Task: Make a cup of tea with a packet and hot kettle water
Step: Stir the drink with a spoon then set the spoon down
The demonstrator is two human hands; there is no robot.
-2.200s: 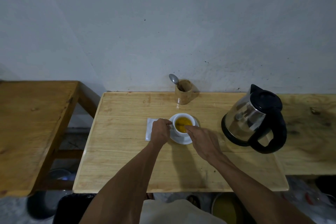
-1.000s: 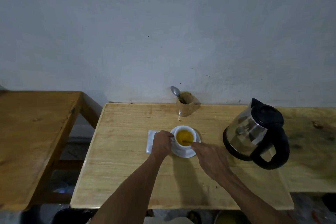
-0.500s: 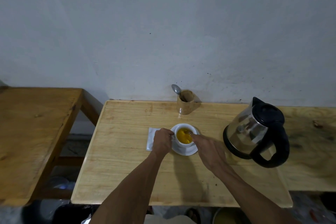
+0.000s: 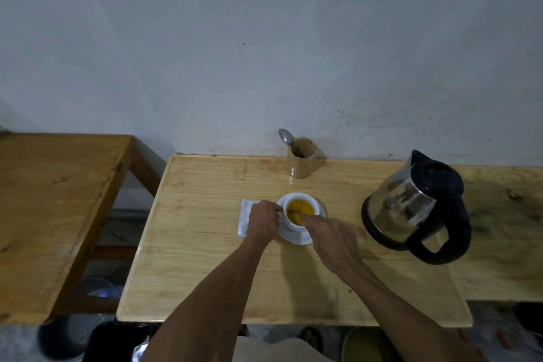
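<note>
Two hands meet at our cup [image 4: 300, 214]: left hand [image 4: 262, 222] grips its side, right hand [image 4: 329, 236] pinches something in the tea.

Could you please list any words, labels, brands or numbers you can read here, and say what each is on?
None can be read.
White packet beside the cup: blank on the part that shows.
Kettle: only reflections, no legible brand.
Wooden holder: unmarked.
</note>
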